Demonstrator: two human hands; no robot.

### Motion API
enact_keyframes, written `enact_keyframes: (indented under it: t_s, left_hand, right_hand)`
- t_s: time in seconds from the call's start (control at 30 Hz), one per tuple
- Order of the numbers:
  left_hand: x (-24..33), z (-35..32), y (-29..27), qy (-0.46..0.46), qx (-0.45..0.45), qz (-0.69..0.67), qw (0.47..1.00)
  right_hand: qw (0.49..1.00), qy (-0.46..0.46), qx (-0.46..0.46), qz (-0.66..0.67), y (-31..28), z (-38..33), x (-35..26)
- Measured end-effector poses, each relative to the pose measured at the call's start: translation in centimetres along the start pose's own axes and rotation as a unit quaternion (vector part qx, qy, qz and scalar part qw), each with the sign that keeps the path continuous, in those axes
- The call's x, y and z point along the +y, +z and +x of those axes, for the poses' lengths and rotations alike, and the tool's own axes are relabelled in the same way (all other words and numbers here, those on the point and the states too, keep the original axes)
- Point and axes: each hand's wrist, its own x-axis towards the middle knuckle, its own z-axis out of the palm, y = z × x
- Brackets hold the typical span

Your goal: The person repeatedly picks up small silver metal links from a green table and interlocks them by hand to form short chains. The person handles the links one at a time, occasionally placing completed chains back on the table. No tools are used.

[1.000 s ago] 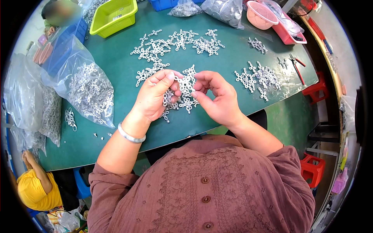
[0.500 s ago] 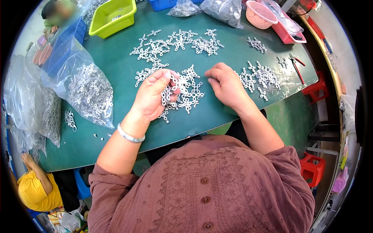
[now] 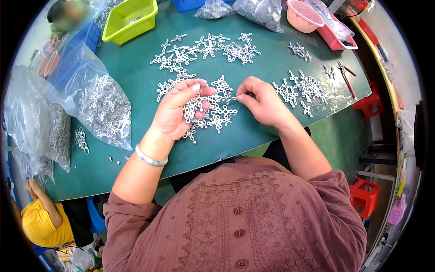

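My left hand is curled, palm up, around a clump of small silvery cross-shaped metal links. Its thumb lies across the top of them. My right hand pinches one metal link piece between thumb and forefinger, just right of the clump. Beneath and between both hands, a loose pile of the same links lies on the green table. Part of that pile is hidden behind my left hand.
More links spread farther back, and another group lies to the right beside red-handled pliers. A clear bag of links is on the left. A green basket and a pink basket stand behind. Other people sit at left.
My right hand has moved slightly left and now pinches a link piece. My left hand's fingers have opened a little around the clump, which sits lower in the palm.
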Motion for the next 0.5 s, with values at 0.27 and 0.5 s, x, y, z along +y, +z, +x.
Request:
enact_keyframes:
  t_s: [0.27,0.5]
  left_hand:
    - [-0.5,-0.3,1.1,0.002,0.033,0.124,0.992]
    - [-0.5,-0.4,1.3,0.009,0.054,0.14,0.989]
  right_hand:
    - [0.957,0.134,-0.045,0.252,0.0,-0.1,-1.3]
    - [0.923,0.152,-0.079,0.345,0.2,-0.3,-2.5]
